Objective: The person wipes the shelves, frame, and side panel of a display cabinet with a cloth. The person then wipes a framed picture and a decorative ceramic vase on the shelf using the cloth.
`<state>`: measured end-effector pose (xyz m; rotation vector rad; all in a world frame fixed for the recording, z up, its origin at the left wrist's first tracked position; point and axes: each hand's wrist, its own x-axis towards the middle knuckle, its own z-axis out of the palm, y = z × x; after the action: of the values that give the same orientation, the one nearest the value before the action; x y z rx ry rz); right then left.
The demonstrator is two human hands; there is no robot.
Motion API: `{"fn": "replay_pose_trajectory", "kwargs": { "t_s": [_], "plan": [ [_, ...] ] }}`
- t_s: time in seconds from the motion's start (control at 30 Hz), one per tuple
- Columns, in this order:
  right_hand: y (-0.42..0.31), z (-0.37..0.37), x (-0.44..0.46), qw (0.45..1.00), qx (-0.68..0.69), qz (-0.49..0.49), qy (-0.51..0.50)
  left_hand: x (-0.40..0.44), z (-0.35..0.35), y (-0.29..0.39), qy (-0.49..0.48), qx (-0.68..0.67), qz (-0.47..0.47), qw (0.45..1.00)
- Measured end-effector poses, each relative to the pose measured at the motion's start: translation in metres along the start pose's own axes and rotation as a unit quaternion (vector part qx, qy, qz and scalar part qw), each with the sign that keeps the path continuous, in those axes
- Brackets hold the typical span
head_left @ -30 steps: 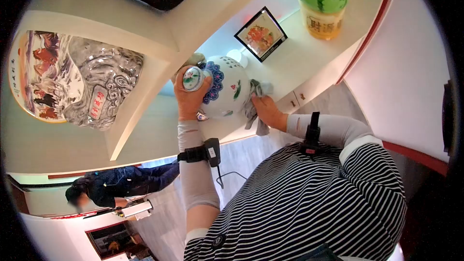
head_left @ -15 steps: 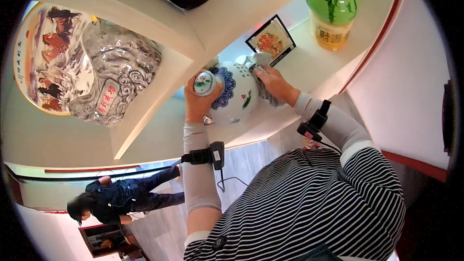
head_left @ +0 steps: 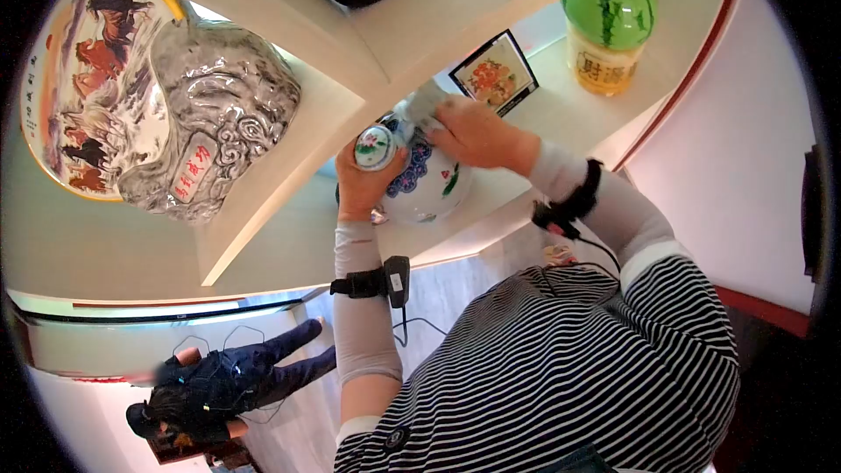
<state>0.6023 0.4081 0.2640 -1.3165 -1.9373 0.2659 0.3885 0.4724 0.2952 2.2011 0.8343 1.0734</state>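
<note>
A white porcelain jar point(head_left: 435, 201) with a blue patterned band and painted flowers sits on the shelf. My left hand point(head_left: 353, 186) is wrapped around its narrow top end, beside a round painted lid point(head_left: 376, 148). A grey cloth point(head_left: 424, 105) is bunched in my right hand point(head_left: 477, 133), which presses it to the jar's far upper side. The fingertips of that hand are partly hidden in the cloth and slightly blurred.
A framed flower picture point(head_left: 495, 74) and a green-topped container point(head_left: 611, 31) stand to the right on the shelf point(head_left: 561, 123). Left of the divider are a horse-painted plate point(head_left: 96, 88) and a grey ornament point(head_left: 215, 114). A person point(head_left: 232, 381) stands behind at lower left.
My right hand has moved left with the cloth, from the jar's right side toward its neck. My left hand keeps its grip. The person behind has shifted posture.
</note>
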Motion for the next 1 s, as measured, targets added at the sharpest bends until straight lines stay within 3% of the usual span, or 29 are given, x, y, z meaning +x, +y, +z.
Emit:
{"fn": "replay_pose_trajectory", "kwargs": {
  "t_s": [0.03, 0.1, 0.2, 0.33, 0.43, 0.5, 0.53, 0.6, 0.7, 0.77, 0.83, 0.87, 0.93, 1.0],
  "plan": [
    [-0.007, 0.002, -0.016, 1.000, -0.002, -0.001, -0.001, 0.001, 0.000, 0.001, -0.003, 0.018, 0.007, 1.000],
    [-0.016, 0.009, -0.046, 0.989, 0.043, -0.039, 0.133, 0.000, 0.000, 0.001, 0.001, 0.011, 0.005, 1.000],
    [-0.017, 0.027, -0.067, 0.980, 0.040, -0.054, 0.188, -0.001, 0.002, 0.007, 0.004, -0.033, -0.035, 0.999],
    [-0.021, 0.020, -0.052, 0.982, 0.044, -0.027, 0.179, -0.001, 0.002, 0.002, 0.009, -0.074, -0.078, 0.994],
    [-0.007, 0.010, -0.011, 0.993, 0.056, 0.005, 0.106, 0.000, -0.003, 0.002, -0.020, -0.051, -0.071, 0.996],
    [0.019, 0.014, 0.020, 0.999, 0.023, 0.034, -0.004, -0.001, -0.001, -0.001, -0.014, -0.060, -0.071, 0.996],
    [0.030, 0.012, 0.029, 0.999, 0.023, 0.032, -0.003, -0.001, -0.001, -0.001, -0.007, -0.069, -0.070, 0.995],
    [0.046, 0.010, 0.040, 0.984, -0.108, -0.136, -0.034, -0.002, 0.001, 0.002, 0.001, -0.079, -0.068, 0.995],
    [0.065, 0.029, 0.035, 0.982, -0.092, -0.165, 0.028, -0.001, 0.000, -0.001, 0.010, -0.070, -0.044, 0.996],
    [0.055, 0.030, 0.000, 0.988, -0.108, -0.108, -0.006, -0.003, 0.003, -0.001, 0.012, -0.051, -0.029, 0.998],
    [0.043, 0.036, -0.035, 0.999, -0.010, 0.029, 0.017, -0.002, 0.005, 0.008, 0.031, -0.067, -0.047, 0.996],
    [0.029, 0.040, -0.052, 0.999, -0.010, 0.029, 0.016, -0.002, 0.006, 0.009, 0.032, -0.068, -0.048, 0.996],
    [0.000, 0.042, -0.079, 0.973, 0.151, 0.110, 0.132, -0.001, 0.005, 0.009, 0.029, -0.044, -0.042, 0.998],
    [-0.011, 0.043, -0.078, 0.975, 0.126, 0.070, 0.168, -0.002, 0.004, 0.008, 0.024, -0.051, -0.056, 0.997]
  ]
}}
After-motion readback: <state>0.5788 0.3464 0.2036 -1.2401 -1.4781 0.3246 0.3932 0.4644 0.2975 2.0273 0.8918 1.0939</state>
